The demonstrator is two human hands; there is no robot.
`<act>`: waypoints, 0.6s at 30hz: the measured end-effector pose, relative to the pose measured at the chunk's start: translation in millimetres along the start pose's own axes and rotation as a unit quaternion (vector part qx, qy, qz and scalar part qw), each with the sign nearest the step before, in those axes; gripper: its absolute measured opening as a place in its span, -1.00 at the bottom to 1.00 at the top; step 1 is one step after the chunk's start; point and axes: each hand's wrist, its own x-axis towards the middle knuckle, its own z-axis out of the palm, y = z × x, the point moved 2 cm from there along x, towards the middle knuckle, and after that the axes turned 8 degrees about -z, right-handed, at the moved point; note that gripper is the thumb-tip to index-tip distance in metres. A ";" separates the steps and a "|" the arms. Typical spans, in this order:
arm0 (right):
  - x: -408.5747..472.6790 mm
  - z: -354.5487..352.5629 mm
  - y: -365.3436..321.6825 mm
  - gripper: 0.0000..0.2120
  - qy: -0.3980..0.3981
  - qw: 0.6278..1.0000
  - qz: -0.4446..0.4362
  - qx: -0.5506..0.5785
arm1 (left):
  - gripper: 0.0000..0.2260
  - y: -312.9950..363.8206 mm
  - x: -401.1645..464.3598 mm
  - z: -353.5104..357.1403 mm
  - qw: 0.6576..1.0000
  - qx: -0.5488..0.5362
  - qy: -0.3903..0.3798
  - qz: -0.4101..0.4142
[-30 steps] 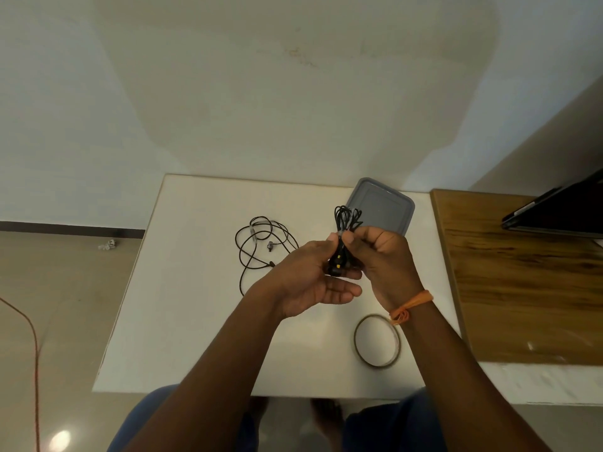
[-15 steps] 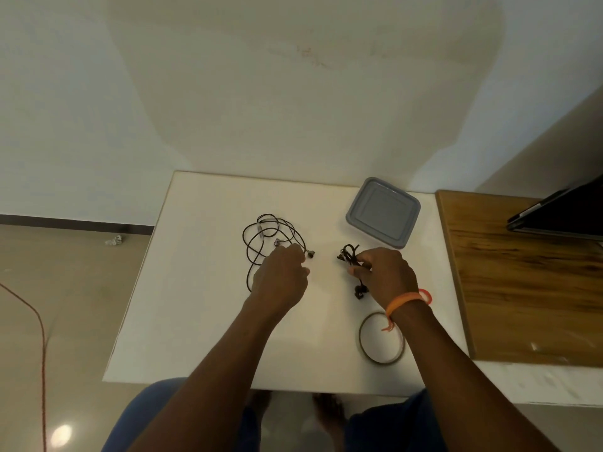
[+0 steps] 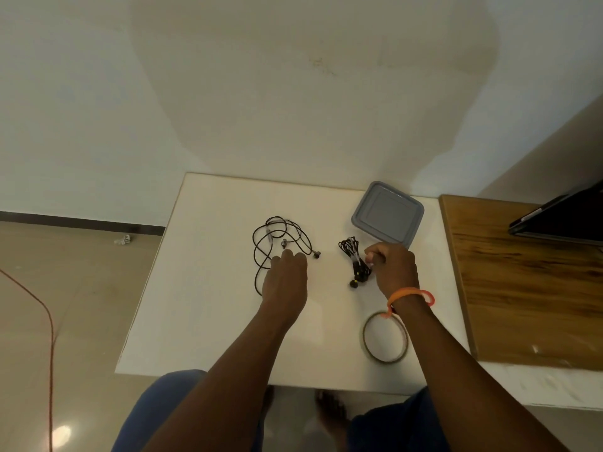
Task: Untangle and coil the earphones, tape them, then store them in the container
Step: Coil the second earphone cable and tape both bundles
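A loose tangle of black earphones (image 3: 277, 236) lies on the white table (image 3: 212, 288), left of centre. My left hand (image 3: 287, 275) reaches over it with its fingertips on the cable. To the right, a coiled, bundled pair of black earphones (image 3: 354, 259) lies on the table. My right hand (image 3: 393, 265) sits against its right side, with curled fingers pinching the bundle's edge. Just behind that hand stands the grey square container (image 3: 360, 220). A ring of tape (image 3: 366, 342) lies near the table's front edge, under my right forearm.
A wooden surface (image 3: 528, 282) adjoins the table on the right, with a dark laptop-like device (image 3: 564, 220) at its back. The wall rises just behind the table. An orange cord (image 3: 49, 321) runs across the floor at left. My knees are under the front edge.
Both hands held the coiled bundle in the air. My right hand has since lowered it onto the table, while my left hand let go and moved left onto the loose earphones.
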 end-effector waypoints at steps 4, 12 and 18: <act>-1.6 -5.4 -12.6 -0.76 0.071 0.997 0.014 0.036 | -0.79 -2.4 1.6 -3.5 0.999 -0.033 0.019 -0.004; -50.8 -14.9 -94.1 -0.57 -0.119 0.961 -0.087 0.235 | -0.88 -2.0 -21.4 -55.1 0.974 -0.175 0.128 0.065; -66.3 -42.0 -142.6 -0.77 -0.041 0.945 -0.138 0.293 | -0.96 -6.4 -50.7 -111.9 0.953 -0.252 0.090 0.145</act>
